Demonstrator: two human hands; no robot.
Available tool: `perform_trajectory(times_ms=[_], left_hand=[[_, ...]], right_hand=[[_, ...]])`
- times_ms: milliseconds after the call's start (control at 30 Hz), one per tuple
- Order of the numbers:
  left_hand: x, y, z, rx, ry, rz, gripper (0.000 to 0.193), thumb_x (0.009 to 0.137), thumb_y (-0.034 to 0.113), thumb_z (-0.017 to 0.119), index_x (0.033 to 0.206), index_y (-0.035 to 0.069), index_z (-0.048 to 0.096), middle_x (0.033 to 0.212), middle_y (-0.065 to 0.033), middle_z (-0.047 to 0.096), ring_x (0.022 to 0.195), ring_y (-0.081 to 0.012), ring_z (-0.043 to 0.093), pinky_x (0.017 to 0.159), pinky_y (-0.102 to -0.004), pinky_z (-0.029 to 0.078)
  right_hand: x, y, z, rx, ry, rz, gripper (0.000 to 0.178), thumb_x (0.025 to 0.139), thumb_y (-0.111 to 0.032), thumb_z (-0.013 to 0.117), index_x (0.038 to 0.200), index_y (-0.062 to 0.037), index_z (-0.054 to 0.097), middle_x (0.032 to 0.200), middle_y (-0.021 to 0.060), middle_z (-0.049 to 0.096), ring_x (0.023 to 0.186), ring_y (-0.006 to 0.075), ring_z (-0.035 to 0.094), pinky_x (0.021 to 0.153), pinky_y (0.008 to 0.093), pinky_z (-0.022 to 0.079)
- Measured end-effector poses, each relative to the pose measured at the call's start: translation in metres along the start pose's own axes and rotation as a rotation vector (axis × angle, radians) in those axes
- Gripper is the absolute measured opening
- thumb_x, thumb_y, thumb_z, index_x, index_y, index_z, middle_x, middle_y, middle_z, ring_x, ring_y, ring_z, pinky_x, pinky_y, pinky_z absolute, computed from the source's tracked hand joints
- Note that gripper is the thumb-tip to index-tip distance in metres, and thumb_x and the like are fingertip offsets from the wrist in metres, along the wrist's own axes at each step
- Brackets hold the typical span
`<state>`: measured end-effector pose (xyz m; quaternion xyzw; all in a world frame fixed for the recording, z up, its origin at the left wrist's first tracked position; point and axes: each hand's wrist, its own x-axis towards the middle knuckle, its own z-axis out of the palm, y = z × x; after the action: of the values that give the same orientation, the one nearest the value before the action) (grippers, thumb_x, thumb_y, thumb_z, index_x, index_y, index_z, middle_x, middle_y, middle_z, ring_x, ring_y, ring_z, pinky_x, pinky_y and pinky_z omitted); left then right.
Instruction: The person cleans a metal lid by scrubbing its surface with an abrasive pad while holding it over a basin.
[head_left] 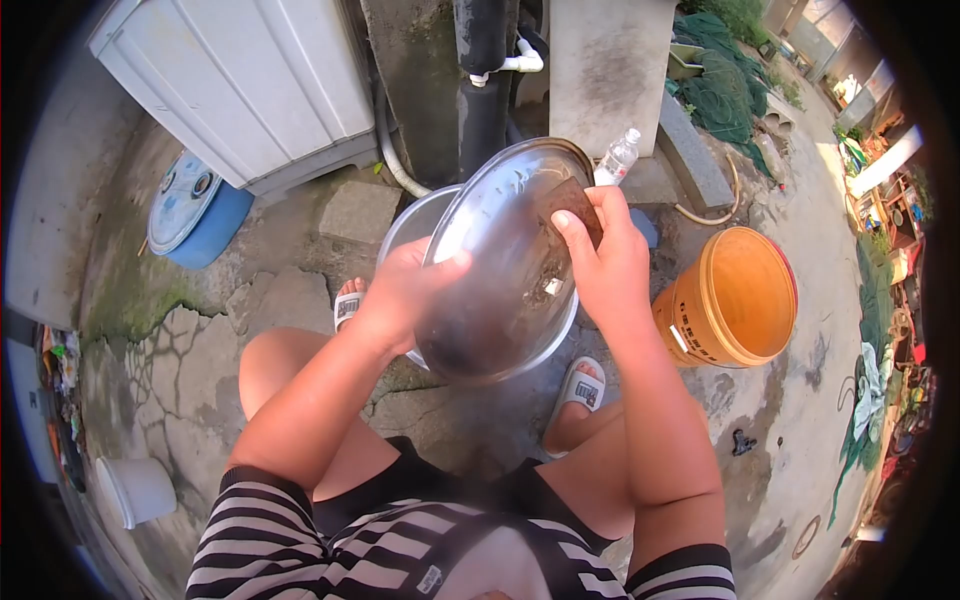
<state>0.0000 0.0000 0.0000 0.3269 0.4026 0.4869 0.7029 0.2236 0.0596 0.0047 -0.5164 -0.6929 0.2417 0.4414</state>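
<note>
Steel bowl (pixel 490 290), tilted, is clenched at its rim by the left hand (pixel 400 290); the right hand (pixel 605 265) presses a brown scrubber (pixel 572 205) inside. Orange labelled bucket (pixel 735 300) stands right of that grip.

Orange bucket (pixel 735 300) right, white label; clear bottle (pixel 618 158) behind.

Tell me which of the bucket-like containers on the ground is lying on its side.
The blue drum at upper left, beside the white appliance: its round end faces the camera. The orange bucket and small white bucket have their open mouths in view.
</note>
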Motion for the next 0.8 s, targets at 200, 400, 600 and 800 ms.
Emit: perform_trajectory(times_ms=[200,400,600,800], left_hand=[[-0.004,-0.004,0.003,0.106,0.065,0.006,0.035,0.095,0.019,0.065,0.124,-0.002,0.062,0.104,-0.0053,0.068,0.086,-0.0107,0.063,0.08,-0.0275,0.051],[-0.001,-0.008,0.001,0.226,-0.046,0.027,0.039,0.092,0.02,0.071,0.122,-0.004,0.062,0.106,-0.0086,0.07,0.094,-0.0155,0.066,0.086,-0.0308,0.052],[0.0,-0.009,0.004,0.224,-0.02,0.011,0.038,0.092,0.019,0.07,0.121,-0.003,0.062,0.106,-0.0087,0.07,0.092,-0.0149,0.066,0.085,-0.0302,0.053],[-0.002,-0.008,0.005,0.166,-0.019,0.009,0.036,0.092,0.019,0.071,0.119,-0.003,0.062,0.105,-0.0084,0.07,0.09,-0.0148,0.066,0.084,-0.0301,0.053]], right_hand=[[-0.001,-0.003,0.0,0.024,0.017,-0.035,0.037,0.093,-0.033,0.066,0.113,-0.0036,0.054,0.092,0.0214,0.069,0.086,0.042,0.066,0.073,0.0448,0.05],[-0.002,-0.013,-0.001,-0.005,-0.023,-0.01,0.036,0.093,-0.033,0.066,0.113,-0.005,0.055,0.089,0.0204,0.069,0.084,0.042,0.066,0.072,0.0462,0.05],[-0.004,-0.018,0.001,-0.231,-0.02,-0.07,0.038,0.093,-0.036,0.066,0.115,-0.0067,0.055,0.087,0.0195,0.07,0.081,0.0419,0.066,0.071,0.0481,0.05],[-0.003,-0.019,0.003,-0.281,-0.011,-0.096,0.037,0.094,-0.034,0.065,0.115,-0.0064,0.054,0.087,0.0195,0.07,0.081,0.0411,0.067,0.068,0.0479,0.051]])
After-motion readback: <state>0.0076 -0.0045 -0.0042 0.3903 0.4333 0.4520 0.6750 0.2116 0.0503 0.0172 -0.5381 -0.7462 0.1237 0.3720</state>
